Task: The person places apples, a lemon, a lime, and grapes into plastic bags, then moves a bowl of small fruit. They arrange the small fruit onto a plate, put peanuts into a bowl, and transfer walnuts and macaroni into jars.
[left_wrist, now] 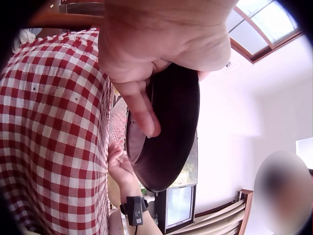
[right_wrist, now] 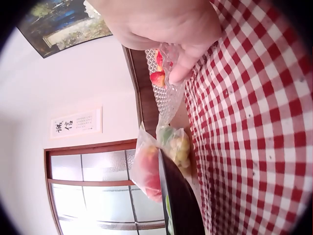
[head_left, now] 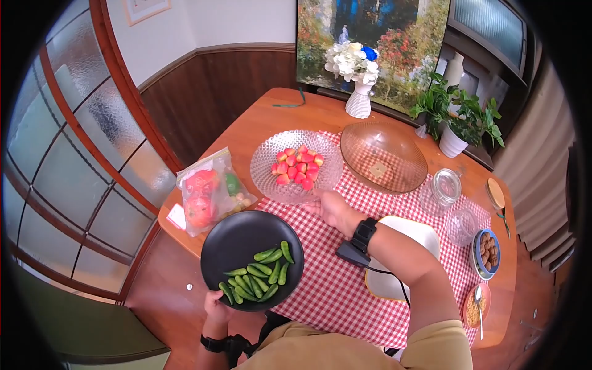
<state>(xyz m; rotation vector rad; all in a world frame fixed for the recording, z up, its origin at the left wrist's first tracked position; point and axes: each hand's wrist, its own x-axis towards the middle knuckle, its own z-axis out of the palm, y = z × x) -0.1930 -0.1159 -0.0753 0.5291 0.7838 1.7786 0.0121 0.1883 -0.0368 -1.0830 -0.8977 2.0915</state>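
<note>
My left hand [head_left: 216,307] grips the near rim of a round black plate [head_left: 225,250], with fingers spread against its underside in the left wrist view. Several small green peppers [head_left: 282,273] lie on the plate, mostly toward its near right side. My right hand [head_left: 336,211] pinches the near rim of a clear textured glass bowl [head_left: 264,157]. Inside that bowl is a heap of small red and yellow fruits [head_left: 300,167]. In the right wrist view the thumb lies at the bowl's edge, and the plate's edge [right_wrist: 178,196] shows below.
Left of the bowl lies a zip bag [head_left: 202,197] of red and green produce. Behind stand an amber glass bowl [head_left: 382,154] and a white vase [head_left: 359,102]. A white tray [head_left: 416,237], glass jars [head_left: 445,185] and a bowl of walnuts [head_left: 488,251] occupy the right side.
</note>
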